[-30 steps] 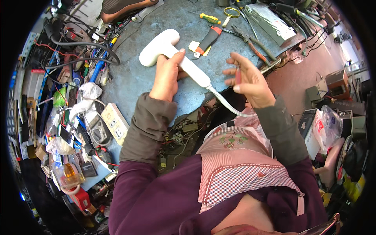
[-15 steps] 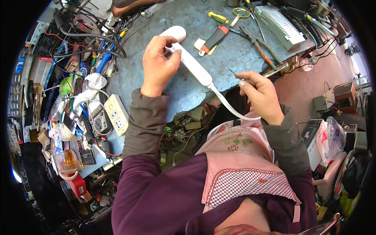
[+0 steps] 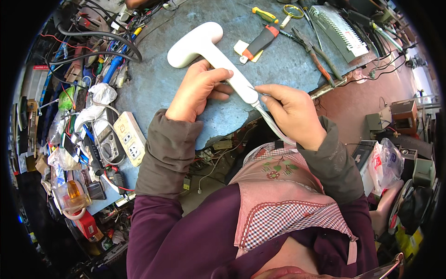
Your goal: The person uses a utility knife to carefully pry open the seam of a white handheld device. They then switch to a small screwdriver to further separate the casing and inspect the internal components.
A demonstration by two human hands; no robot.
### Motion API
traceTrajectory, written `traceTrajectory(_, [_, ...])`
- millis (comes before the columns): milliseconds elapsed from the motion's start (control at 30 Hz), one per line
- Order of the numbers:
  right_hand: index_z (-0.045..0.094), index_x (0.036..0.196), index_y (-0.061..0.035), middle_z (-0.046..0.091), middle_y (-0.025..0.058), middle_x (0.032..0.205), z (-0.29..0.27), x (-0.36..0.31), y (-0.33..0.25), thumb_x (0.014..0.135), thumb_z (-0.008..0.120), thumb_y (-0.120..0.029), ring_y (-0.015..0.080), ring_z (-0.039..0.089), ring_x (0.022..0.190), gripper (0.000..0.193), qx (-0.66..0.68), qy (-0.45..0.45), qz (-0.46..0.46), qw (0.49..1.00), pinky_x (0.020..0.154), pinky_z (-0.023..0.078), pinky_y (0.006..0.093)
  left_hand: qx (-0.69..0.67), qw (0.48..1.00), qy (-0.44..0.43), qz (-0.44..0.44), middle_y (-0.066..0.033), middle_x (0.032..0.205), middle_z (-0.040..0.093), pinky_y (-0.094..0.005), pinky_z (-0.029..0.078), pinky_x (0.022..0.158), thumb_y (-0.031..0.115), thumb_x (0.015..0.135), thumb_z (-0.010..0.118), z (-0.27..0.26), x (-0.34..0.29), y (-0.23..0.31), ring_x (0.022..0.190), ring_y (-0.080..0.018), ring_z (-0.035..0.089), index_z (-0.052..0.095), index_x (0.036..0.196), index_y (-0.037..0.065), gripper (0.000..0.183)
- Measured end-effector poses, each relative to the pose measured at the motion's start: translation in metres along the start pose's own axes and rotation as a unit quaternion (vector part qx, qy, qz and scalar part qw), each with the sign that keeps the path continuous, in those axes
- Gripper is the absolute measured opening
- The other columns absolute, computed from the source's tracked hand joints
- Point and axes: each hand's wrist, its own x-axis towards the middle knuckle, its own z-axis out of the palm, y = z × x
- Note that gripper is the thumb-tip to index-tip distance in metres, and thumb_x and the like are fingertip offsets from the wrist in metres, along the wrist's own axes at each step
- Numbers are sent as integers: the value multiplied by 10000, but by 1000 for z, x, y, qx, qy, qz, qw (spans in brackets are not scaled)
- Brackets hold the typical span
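Note:
A white T-shaped handheld device (image 3: 217, 56) is tilted over the bench, its wide head at the upper left and its handle running down to the right. My left hand (image 3: 197, 93) grips the handle, thumb on top and fingers underneath. A pale cable (image 3: 270, 122) leaves the handle's end and passes below my right hand (image 3: 297, 111). Between thumb and forefinger, my right hand pinches a thin dark pointed tool (image 3: 251, 88), its tip at the handle near the cable end. The tool's exact kind is too small to make out.
On the blue-grey bench (image 3: 153, 88) lie a red-and-black utility knife (image 3: 261, 43), a yellow-green screwdriver (image 3: 265, 15), a magnifying glass (image 3: 292, 12), pliers (image 3: 316, 58) and a metal-cased unit (image 3: 338, 33). To the left are a power strip (image 3: 129, 138), a multimeter (image 3: 108, 148) and tangled cables.
The device has turned so its wide head shows fully. My left hand has slid lower along the handle. My right hand has moved left and up, bringing the pointed tool to the handle.

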Motion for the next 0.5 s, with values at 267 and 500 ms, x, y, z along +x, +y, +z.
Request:
traceTrajectory(267, [802,1061,-98,739,160,859,-9,15,-25,949,650,-128,370,727,804,191,-195,-39,-53,979,679,568,494,-10,1000,-2,-7,-78,1043,752,-267,595,655,223,957,740,3,1,0,814,-159,738,675,1170,44,286])
traceTrajectory(500, [798,976,-91,714,145,815,-17,32,-34,898,668,-132,369,714,790,156,-270,-74,-93,955,707,566,495,-36,999,-8,-14,-69,1036,752,-274,616,664,239,980,720,-2,5,-3,831,-167,750,676,1169,48,272])
